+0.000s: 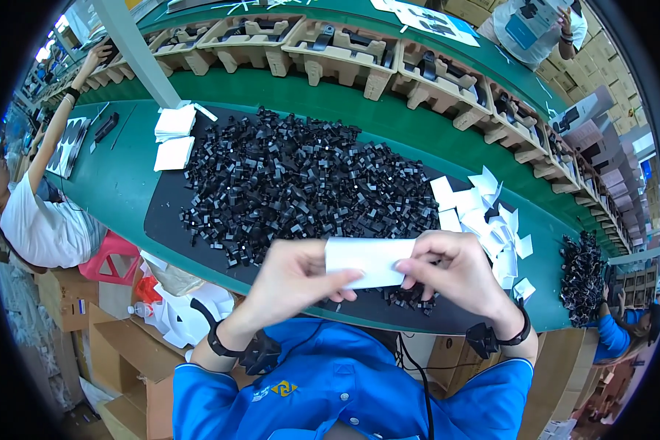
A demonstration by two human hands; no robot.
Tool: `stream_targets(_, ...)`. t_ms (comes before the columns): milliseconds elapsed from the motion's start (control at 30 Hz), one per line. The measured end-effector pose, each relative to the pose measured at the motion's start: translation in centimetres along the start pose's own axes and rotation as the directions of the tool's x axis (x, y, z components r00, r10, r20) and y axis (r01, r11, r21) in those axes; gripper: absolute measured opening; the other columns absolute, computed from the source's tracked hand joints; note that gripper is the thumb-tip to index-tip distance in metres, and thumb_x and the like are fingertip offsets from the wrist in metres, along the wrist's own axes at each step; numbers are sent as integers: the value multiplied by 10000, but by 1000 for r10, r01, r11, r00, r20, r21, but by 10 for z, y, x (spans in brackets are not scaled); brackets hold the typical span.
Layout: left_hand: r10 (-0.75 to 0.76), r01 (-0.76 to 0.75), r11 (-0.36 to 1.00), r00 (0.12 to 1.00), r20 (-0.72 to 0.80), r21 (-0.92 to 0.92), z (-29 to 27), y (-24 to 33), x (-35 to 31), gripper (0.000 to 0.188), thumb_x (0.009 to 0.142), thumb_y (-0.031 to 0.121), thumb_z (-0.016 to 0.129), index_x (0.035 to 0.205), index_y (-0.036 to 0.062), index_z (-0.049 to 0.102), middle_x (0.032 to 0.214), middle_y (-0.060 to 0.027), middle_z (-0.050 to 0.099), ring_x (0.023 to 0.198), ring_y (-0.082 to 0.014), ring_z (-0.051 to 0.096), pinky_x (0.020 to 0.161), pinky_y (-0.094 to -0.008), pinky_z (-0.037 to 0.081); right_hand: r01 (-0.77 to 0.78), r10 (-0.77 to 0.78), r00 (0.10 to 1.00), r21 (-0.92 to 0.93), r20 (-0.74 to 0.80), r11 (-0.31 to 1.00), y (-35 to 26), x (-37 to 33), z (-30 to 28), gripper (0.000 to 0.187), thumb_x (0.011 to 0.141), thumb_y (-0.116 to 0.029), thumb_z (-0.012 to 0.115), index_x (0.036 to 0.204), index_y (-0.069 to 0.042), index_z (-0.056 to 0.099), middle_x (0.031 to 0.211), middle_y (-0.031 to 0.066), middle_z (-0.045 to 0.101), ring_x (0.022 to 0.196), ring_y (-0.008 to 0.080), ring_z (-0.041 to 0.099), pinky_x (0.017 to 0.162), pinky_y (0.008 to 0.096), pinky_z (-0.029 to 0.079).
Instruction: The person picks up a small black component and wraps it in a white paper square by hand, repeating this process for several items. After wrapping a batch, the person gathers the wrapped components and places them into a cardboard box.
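A stack of white paper squares (pixel 174 122) lies at the left end of the dark mat (pixel 165 209), beside a broad heap of small black plastic parts (pixel 301 180). Over the mat's near edge, the left hand (pixel 293 279) and right hand (pixel 455 271) both pinch one small white rectangular pouch (pixel 367 260) between them. Loose white pouches (pixel 484 213) lie scattered to the right.

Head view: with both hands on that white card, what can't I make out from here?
- White card: its ends are covered by the left hand and right hand; whether anything is inside or behind it is hidden.
- Black parts pile: single pieces too small to tell their shape.
- Pulp trays: contents bent and small near the rim.
- Second black pile: blurred by the fisheye edge.
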State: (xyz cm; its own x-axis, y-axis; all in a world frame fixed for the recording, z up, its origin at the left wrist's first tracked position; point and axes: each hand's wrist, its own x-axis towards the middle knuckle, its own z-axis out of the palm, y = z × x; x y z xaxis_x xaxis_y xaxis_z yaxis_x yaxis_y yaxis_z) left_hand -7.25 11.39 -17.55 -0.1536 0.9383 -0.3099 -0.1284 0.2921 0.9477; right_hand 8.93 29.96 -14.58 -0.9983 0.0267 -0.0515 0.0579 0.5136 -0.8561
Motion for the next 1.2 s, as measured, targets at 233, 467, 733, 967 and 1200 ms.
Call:
stream_targets(233, 257, -370, 794, 923, -286, -482, 34, -17, 29, 375, 922, 101, 527, 1269, -33, 487, 1143, -146, 610, 997, -213, 615, 869, -310, 483, 319, -510, 852, -658, -116, 682, 7, 3, 37, 273, 787, -152, 693, 1000, 10, 640, 982, 118, 651, 856, 231, 601, 707, 326, 529)
stream_targets(467, 171, -176, 984, 976, -135, -29, 25, -33, 30, 262, 945, 127, 503, 1137, -38, 572, 1014, -108, 652, 924, -129, 608, 790, -268, 486, 140, -448, 884, -841, -132, 523, -4, 31, 40, 432, 722, -177, 633, 1128, -32, 630, 1142, 106, 596, 997, 211, 552, 862, 389, 498)
stream_targets(733, 242, -293, 928, 944, -223, -232, 26, -40, 36, 238, 943, 106, 487, 1109, -43, 572, 986, -74, 656, 901, -104, 595, 762, -266, 487, 2, -646, 720, -929, -255, 369, 19, 26, 56, 430, 758, -207, 629, 1148, -28, 615, 1177, 91, 564, 913, 197, 534, 920, 438, 459)
stream_targets(967, 298, -291, 954, 948, -112, 76, 20, -53, 23, 307, 906, 77, 513, 1199, -1, 557, 1013, -116, 656, 933, -152, 619, 771, -289, 502, 322, -593, 805, -813, -35, 485, 11, 21, 18, 332, 790, -264, 697, 1024, -32, 656, 983, 47, 641, 678, 150, 563, 661, 345, 525)
stream_targets(1200, 174, -175, 978, 985, 17, 117, 19, -47, 12, 392, 821, 101, 661, 1191, 9, 572, 1047, -100, 654, 954, -137, 620, 806, -312, 511, 10, 5, 989, -97, 149, 995, -10, 8, 29, 200, 838, -161, 621, 960, -3, 600, 817, 107, 636, 604, 255, 602, 496, 355, 484)
